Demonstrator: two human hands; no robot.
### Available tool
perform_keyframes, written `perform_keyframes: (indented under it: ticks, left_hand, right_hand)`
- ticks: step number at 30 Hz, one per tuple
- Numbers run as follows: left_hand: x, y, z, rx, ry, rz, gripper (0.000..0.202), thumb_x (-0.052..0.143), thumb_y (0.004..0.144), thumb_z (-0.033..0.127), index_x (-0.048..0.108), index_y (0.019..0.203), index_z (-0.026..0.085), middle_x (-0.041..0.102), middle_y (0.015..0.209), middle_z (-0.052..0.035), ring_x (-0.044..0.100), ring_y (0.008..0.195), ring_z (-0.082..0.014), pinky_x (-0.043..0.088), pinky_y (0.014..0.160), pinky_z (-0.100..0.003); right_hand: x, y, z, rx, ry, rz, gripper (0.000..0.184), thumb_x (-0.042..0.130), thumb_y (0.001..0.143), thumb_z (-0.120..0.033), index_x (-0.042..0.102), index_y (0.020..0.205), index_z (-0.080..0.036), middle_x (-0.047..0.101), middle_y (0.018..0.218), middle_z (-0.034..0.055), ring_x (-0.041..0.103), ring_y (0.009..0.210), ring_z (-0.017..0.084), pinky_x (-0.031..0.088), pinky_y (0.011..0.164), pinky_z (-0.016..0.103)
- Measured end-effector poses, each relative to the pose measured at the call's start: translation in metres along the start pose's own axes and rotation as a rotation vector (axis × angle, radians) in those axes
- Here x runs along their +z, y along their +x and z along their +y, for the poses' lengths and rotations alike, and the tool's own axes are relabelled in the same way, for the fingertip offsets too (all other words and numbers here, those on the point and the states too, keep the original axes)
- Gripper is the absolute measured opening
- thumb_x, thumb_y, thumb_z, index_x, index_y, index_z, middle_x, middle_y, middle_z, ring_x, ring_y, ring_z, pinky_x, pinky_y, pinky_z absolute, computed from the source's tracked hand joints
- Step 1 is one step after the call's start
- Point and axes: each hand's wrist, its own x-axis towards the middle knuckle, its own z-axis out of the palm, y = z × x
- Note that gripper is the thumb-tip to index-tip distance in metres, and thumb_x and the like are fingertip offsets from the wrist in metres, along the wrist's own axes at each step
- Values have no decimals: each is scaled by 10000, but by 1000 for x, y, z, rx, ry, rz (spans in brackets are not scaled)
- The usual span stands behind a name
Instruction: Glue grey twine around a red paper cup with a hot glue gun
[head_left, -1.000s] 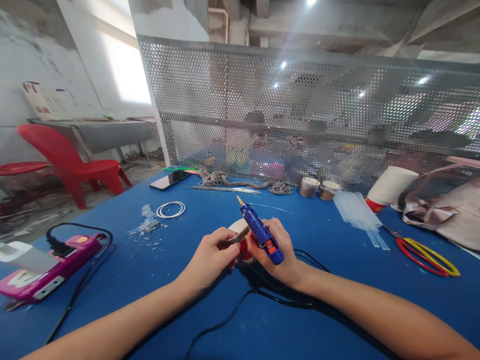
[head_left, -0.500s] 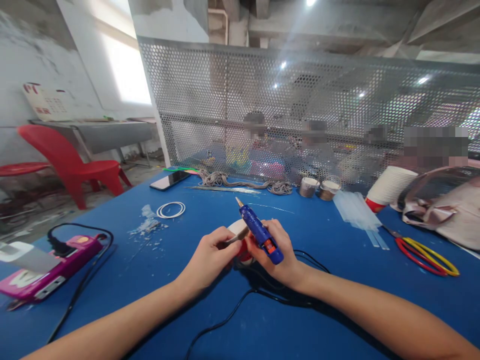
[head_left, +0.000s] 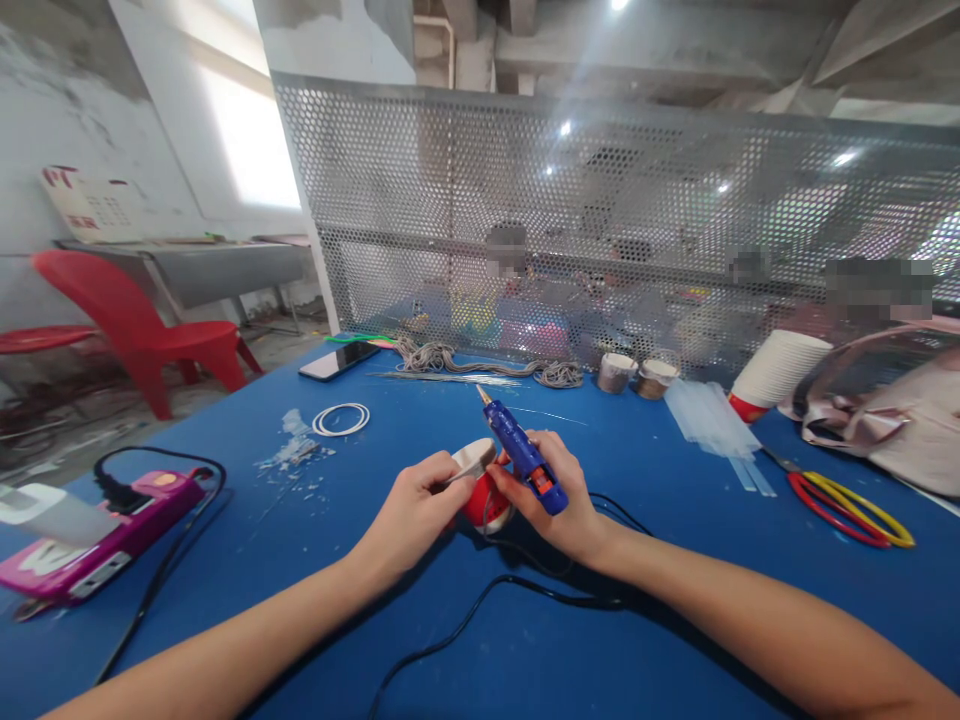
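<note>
My right hand (head_left: 559, 500) is closed around a blue glue gun (head_left: 523, 455) with an orange trigger, its metal nozzle pointing up and away. My left hand (head_left: 416, 510) pinches a thin grey strip (head_left: 469, 468) against a red and white paper cup (head_left: 484, 495) lying on its side between both hands. Both hands rest low over the blue table (head_left: 420, 640). The gun's black cord (head_left: 480, 610) trails toward me.
A pink power strip (head_left: 97, 540) with a black plug sits at left. Further back are a white ring (head_left: 341, 419), a phone (head_left: 339, 360), grey cord bundles (head_left: 450, 362), two tape rolls (head_left: 637, 375), glue sticks (head_left: 712, 425), stacked cups (head_left: 776, 375), scissors (head_left: 847, 505) and a bag (head_left: 892, 400). People sit behind the mesh screen.
The red cup has turned so more of its red side shows between my hands. The glue gun has shifted slightly to the right and lower.
</note>
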Motion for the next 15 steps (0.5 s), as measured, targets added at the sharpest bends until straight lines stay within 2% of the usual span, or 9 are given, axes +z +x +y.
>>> perform_keyframes:
  ticks: [10,15]
  left_hand:
    - [-3,2,-4,-9,-4,-44,274,501,732,315,439,497,188,413,527,50,405,475,-98,315,463,-236]
    - [-5,4,-2,-86,-57,-112,232,473,710,312,447,517,187,421,488,50,421,432,-96,313,440,-229]
  right_hand:
    - [0,1,4,38,56,-22,86,584,847,-289,534,843,-220,602,772,35,545,691,178,463,639,310]
    - [-4,4,2,6,131,-84,90,573,855,-263,543,926,-216,638,840,38,565,666,157,466,636,295]
